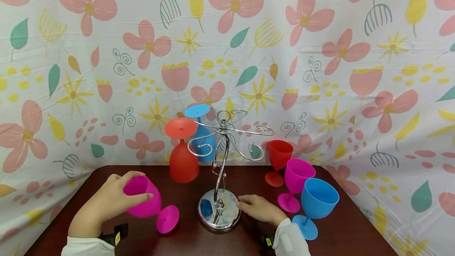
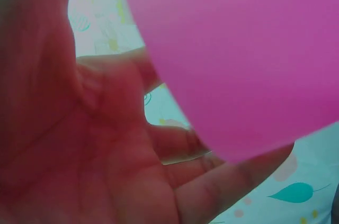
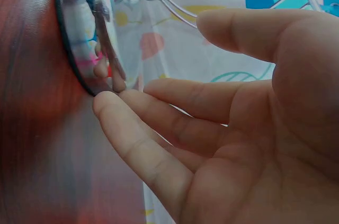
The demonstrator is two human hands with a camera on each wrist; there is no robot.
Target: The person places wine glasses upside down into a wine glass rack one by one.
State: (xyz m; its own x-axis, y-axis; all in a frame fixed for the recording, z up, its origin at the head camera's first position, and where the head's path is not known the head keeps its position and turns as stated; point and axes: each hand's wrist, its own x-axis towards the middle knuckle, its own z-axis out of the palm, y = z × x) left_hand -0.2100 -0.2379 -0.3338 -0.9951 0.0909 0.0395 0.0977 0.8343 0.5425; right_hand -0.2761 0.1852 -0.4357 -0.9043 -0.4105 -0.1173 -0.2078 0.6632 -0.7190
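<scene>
My left hand (image 1: 108, 198) grips a magenta plastic goblet (image 1: 153, 198) by its bowl, fingers and thumb around it. The goblet is tilted, its foot pointing to the lower right. In the left wrist view, the pink bowl (image 2: 249, 65) fills much of the picture against the fingers. A chrome stemware rack (image 1: 224, 149) with curled wire arms stands mid-table on a round shiny base (image 1: 231, 216). My right hand (image 1: 261, 209) has its fingertips at the right edge of that base, fingers extended. On the rack's left arms an orange-red goblet (image 1: 183, 165) and a blue goblet (image 1: 203, 139) hang upside down.
At the table's right, a red goblet (image 1: 280, 155), another magenta goblet (image 1: 298, 177) and another blue goblet (image 1: 318, 200) stand upright close together. The dark wooden table (image 1: 192, 240) ends at a flower-patterned cloth (image 1: 227, 50) behind.
</scene>
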